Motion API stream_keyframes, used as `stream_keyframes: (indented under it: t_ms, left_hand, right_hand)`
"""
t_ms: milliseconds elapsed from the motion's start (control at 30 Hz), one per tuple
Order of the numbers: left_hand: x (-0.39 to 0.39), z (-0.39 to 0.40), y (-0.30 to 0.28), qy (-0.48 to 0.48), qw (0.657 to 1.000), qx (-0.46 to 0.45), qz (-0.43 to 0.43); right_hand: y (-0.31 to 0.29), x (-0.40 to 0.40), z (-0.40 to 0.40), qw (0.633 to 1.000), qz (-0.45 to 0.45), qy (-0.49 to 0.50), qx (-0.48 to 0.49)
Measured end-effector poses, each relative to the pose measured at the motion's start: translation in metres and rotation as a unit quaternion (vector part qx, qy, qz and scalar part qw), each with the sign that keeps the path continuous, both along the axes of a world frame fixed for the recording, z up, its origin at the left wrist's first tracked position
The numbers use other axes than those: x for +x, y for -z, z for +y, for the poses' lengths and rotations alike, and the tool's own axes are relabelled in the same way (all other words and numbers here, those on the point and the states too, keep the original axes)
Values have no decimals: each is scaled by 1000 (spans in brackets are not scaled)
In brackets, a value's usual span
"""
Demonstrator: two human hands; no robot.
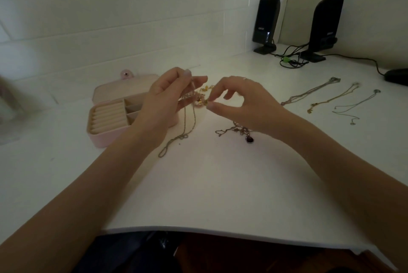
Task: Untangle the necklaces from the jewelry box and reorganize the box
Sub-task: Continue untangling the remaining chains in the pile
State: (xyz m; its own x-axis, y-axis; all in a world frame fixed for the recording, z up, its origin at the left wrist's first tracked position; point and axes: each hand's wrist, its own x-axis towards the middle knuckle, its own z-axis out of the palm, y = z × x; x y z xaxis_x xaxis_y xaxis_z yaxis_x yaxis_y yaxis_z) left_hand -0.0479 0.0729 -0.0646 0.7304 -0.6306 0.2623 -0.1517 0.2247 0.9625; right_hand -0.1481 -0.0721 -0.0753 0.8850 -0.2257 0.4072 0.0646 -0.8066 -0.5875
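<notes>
A pink jewelry box (106, 118) lies open on the white desk (198, 184), its lid back against the wall. Above the desk, just right of the box, my left hand (165, 100) pinches a tangle of chains and pink-and-gold beads (199, 99). From it a thin chain (176, 138) hangs down onto the desk. My right hand (238, 104) pinches the right side of the same tangle between thumb and forefinger. Below my right hand lies another knotted chain with a dark red pendant (249, 139). Three untangled necklaces (326, 98) lie stretched out side by side at the right.
Two black speakers (266, 25) with coiled cables (291, 58) stand at the back right by the wall. A dark object (397, 76) sits at the far right edge. The desk's front edge runs across the bottom of the view.
</notes>
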Motion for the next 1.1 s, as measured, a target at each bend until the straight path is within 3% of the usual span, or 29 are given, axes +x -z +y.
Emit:
stream_keyframes:
  t_ms: [67,167,233,333,433,567,733,833,1000,1100]
  left_hand:
    - [-3,-2,2,30,999,13,-22]
    - [-6,-4,5,56,997,30,-35]
    - [-5,-4,5,55,998,29,-18]
    - [-6,-5,3,34,998,39,24]
    - [-7,-7,4,45,996,56,47]
    - [-13,-7,6,111,990,75,46]
    - [-15,-6,4,204,970,81,108]
    - [-14,-6,5,157,976,96,116]
    - [-7,-5,5,88,986,126,61]
    - [-5,-6,5,58,989,111,85]
  right_hand:
    - [-1,4,9,993,-24,-37,105]
    - [-2,4,15,988,-29,-59,137]
    - [-7,2,15,974,-14,-72,213]
    - [-15,0,11,918,-13,-80,389]
    - [-20,-1,3,869,-51,-77,487]
    - [-27,-6,-12,846,-93,-63,521]
    - [-28,-7,-25,823,-129,-40,552]
    - [-29,-9,-31,788,-150,-47,596]
    - [-33,-15,-43,762,-194,-44,617]
    - [-29,-16,-52,746,-206,-32,633]
